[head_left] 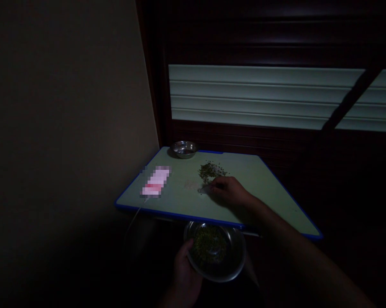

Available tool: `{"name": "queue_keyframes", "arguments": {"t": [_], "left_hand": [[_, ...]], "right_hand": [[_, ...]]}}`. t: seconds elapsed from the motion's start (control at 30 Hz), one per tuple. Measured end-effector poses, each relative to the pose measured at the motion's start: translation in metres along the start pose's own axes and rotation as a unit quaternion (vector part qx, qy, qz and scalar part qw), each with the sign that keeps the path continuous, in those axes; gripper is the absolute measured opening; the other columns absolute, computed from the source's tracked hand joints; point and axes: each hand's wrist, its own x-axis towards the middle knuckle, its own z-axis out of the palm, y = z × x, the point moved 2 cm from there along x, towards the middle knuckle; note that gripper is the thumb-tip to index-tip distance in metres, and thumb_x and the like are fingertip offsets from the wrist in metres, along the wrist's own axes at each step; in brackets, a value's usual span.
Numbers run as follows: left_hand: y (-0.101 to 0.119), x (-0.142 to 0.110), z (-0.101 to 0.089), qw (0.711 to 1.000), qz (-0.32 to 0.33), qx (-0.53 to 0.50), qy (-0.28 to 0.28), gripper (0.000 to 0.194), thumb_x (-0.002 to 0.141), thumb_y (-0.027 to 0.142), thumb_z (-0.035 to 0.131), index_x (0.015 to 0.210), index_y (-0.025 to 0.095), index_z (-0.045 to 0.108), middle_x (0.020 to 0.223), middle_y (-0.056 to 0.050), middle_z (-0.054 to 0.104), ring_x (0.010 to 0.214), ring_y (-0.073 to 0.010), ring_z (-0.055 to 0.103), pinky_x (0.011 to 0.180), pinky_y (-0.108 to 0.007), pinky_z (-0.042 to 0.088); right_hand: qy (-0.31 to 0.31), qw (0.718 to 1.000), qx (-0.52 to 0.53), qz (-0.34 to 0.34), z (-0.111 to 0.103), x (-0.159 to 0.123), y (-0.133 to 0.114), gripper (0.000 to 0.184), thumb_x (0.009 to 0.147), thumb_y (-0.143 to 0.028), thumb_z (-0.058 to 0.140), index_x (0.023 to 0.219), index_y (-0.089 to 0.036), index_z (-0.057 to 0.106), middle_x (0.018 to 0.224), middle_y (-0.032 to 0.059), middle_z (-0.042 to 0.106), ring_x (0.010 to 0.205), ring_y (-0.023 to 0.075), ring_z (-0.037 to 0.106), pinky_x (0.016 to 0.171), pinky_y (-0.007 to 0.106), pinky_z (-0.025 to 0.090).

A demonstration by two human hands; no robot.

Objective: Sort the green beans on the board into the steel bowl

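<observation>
Green seeds [208, 246] inside a metal bowl [223, 279] at six o'clock, just below the near edge of the tabletop [265, 184], lying mostly toward the bowl's nine o'clock side. At eight o'clock on that bowl, left hand [185, 273], grip clasping the rim, thumb on top, fingers hidden underneath.

Reaching in from four o'clock over the blue-trimmed edge, right hand [230, 189], low over the pale green surface, grip pinching a small pale piece [204, 188] between thumb and finger; perhaps a spoon or scraper, too dim to say. Dropping over the edge at eight o'clock, a thin cable [134, 219], leading up to a blurred, bright flat rectangle [156, 182] at nine.

Just beyond the pinched piece, toward ten o'clock, a patch of pale specks [190, 185]. Farther, at twelve, a loose scatter of green grains [208, 170], close to the right hand's knuckles. At eleven, near the far corner, a smaller steel dish [184, 150]. Behind everything, dark wood with pale slats [250, 94] from twelve to two; toward ten, a plain wall [71, 107].
</observation>
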Motion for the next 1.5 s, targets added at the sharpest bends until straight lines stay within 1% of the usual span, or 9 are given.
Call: {"name": "queue_keyframes", "arguments": {"t": [0.1,0.23,0.37,0.5,0.93,1.07,1.33,1.43,1.5], "left_hand": [[0.000,0.000,0.001,1.000,-0.002,-0.004,-0.002,0.021,0.085,0.022,0.057,0.088,0.015,0.076,0.088,-0.010,0.079,0.096,-0.0264,0.071,0.097,-0.043,0.048],[-0.001,0.001,-0.001,1.000,-0.008,0.002,-0.008,0.021,0.085,0.022,0.057,0.090,0.014,0.077,0.090,-0.011,0.079,0.099,-0.0276,0.070,0.097,-0.044,0.048],[-0.001,0.002,-0.002,1.000,-0.003,-0.008,-0.012,0.020,0.084,0.022,0.059,0.089,0.016,0.077,0.091,-0.009,0.079,0.100,-0.0277,0.070,0.097,-0.044,0.048],[-0.001,0.000,0.000,1.000,-0.009,-0.011,-0.008,0.019,0.084,0.021,0.059,0.087,0.016,0.077,0.089,-0.009,0.079,0.102,-0.0282,0.069,0.098,-0.044,0.048],[-0.001,0.001,-0.001,1.000,-0.009,0.010,-0.005,0.020,0.085,0.023,0.058,0.089,0.015,0.076,0.087,-0.010,0.079,0.100,-0.0280,0.070,0.097,-0.045,0.048],[-0.001,0.002,-0.002,1.000,-0.013,0.019,-0.011,0.021,0.085,0.024,0.058,0.089,0.014,0.076,0.089,-0.011,0.079,0.102,-0.0290,0.069,0.097,-0.045,0.048],[-0.002,0.004,-0.003,1.000,-0.003,0.013,-0.013,0.019,0.083,0.023,0.060,0.089,0.014,0.075,0.089,-0.010,0.079,0.102,-0.0295,0.069,0.097,-0.045,0.048],[-0.002,0.005,-0.004,1.000,-0.011,0.008,-0.005,0.017,0.082,0.023,0.061,0.087,0.014,0.075,0.087,-0.011,0.079,0.102,-0.0303,0.069,0.098,-0.046,0.048],[-0.002,0.005,-0.003,1.000,-0.015,0.005,-0.004,0.017,0.082,0.023,0.061,0.088,0.014,0.075,0.087,-0.011,0.079,0.104,-0.0307,0.069,0.098,-0.047,0.048]], "right_hand": [[-0.004,0.999,-0.030,-0.014,-0.002,0.001,-0.003,0.015,0.082,-0.025,0.060,0.088,-0.017,0.072,0.082,0.0054,0.071,0.074,0.0173,0.060,0.067,0.028,0.042],[0.017,0.996,-0.077,-0.036,-0.006,0.001,-0.006,0.013,0.081,-0.021,0.060,0.085,-0.018,0.072,0.081,0.0057,0.070,0.073,0.0178,0.060,0.066,0.028,0.041],[0.018,0.997,-0.065,-0.047,-0.007,0.000,-0.006,0.011,0.081,-0.020,0.060,0.082,-0.019,0.071,0.078,0.0048,0.069,0.071,0.0169,0.059,0.065,0.027,0.041],[0.011,0.998,-0.054,-0.034,-0.006,-0.003,-0.005,0.011,0.082,-0.022,0.059,0.081,-0.018,0.070,0.075,0.0040,0.067,0.069,0.0162,0.058,0.063,0.027,0.041],[-0.001,0.996,-0.081,-0.029,-0.007,0.001,-0.003,0.011,0.083,-0.024,0.060,0.081,-0.019,0.070,0.076,0.0037,0.067,0.069,0.0159,0.056,0.064,0.027,0.039],[-0.018,0.996,-0.072,-0.048,-0.012,0.000,-0.004,0.010,0.081,-0.023,0.063,0.080,-0.019,0.071,0.078,0.0045,0.068,0.073,0.0174,0.058,0.068,0.028,0.041],[0.003,0.997,-0.055,-0.054,-0.009,0.001,-0.007,0.010,0.081,-0.024,0.062,0.080,-0.019,0.071,0.077,0.0042,0.067,0.072,0.0166,0.056,0.068,0.029,0.041],[-0.001,0.999,-0.017,-0.032,-0.004,0.000,-0.008,0.011,0.079,-0.025,0.062,0.075,-0.017,0.068,0.071,0.0026,0.064,0.065,0.0143,0.054,0.063,0.027,0.039],[-0.023,0.999,0.026,-0.003,0.000,-0.003,-0.008,0.012,0.078,-0.026,0.061,0.074,-0.016,0.065,0.067,0.0016,0.063,0.062,0.0129,0.052,0.059,0.025,0.038]]}}
